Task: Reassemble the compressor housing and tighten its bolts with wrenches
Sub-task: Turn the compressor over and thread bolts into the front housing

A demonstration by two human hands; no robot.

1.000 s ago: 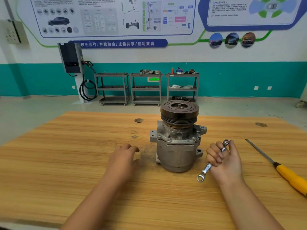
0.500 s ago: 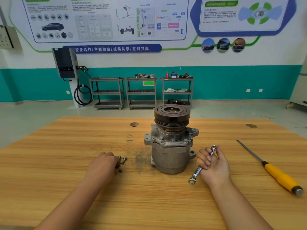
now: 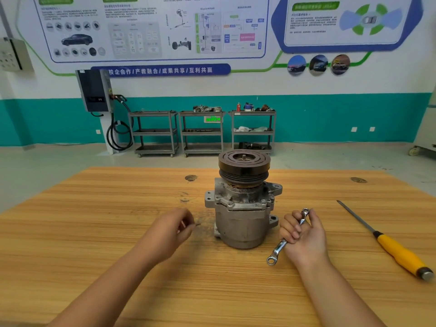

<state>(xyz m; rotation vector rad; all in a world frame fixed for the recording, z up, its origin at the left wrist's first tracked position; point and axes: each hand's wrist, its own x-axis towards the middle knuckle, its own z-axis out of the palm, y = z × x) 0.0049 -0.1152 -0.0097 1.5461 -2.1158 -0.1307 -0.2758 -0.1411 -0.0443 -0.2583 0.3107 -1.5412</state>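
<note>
One small dark bolt (image 3: 197, 224), only pinched by the left hand (image 3: 174, 228), may slip away; the right hand (image 3: 305, 234) grips a silver ring wrench (image 3: 280, 247).

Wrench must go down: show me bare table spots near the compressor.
Bare wood: between right hand and yellow-handled tool; behind the compressor to the far edge of the table; left of the left hand. Crowded: beside the compressor, where hands hold a bolt and the wrench.
</note>
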